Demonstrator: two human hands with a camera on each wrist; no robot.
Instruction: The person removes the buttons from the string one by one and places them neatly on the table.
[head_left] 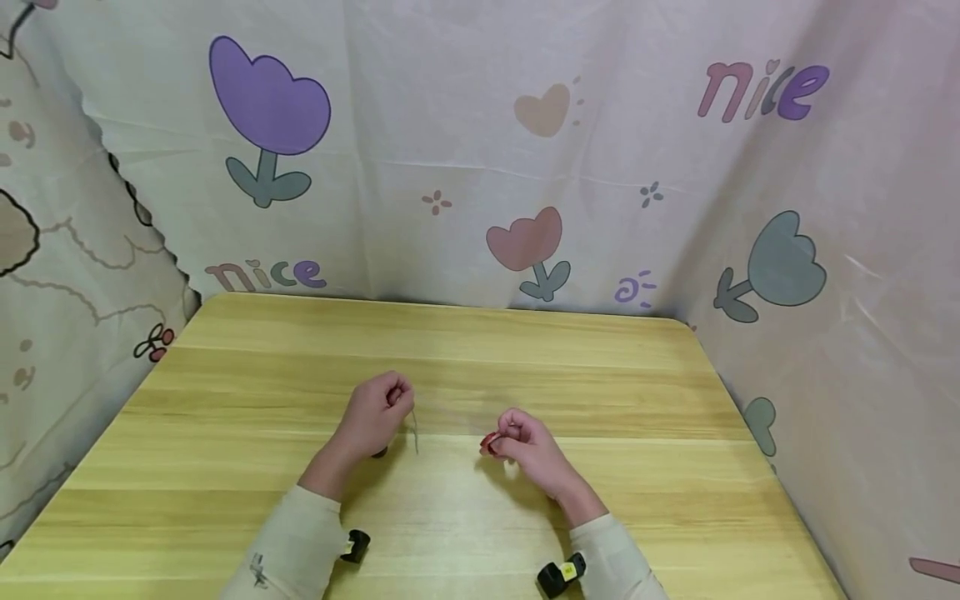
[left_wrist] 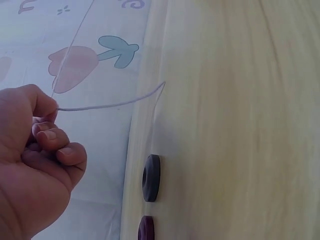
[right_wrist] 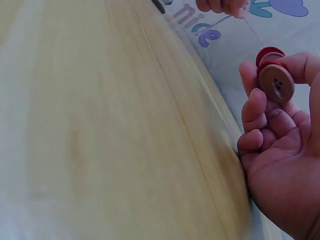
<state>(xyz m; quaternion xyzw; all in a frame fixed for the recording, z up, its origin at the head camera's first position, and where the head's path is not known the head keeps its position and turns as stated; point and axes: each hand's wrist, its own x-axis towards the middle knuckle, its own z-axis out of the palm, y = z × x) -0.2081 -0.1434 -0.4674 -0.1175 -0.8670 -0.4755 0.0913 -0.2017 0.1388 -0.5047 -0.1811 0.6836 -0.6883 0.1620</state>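
My left hand [head_left: 377, 412] pinches a thin pale cord [left_wrist: 107, 106] between thumb and fingertips. In the left wrist view a loose end sticks out sideways and bends down, while another stretch runs upward from the fingers. My right hand [head_left: 534, 450] pinches a small stack of red and brown buttons [right_wrist: 276, 84], the brown one in front showing its holes. From the left fingertips the cord runs to this stack in the right wrist view. On the table a dark grey button [left_wrist: 151, 178] lies below the left hand, near a maroon button [left_wrist: 146, 230].
Both hands are above a light wood-grain table [head_left: 450, 533]. A printed cloth [head_left: 420, 100] with flowers and letters hangs behind it and along both sides. Black wrist cameras [head_left: 555, 578] are strapped at the cream sleeves [head_left: 288, 542].
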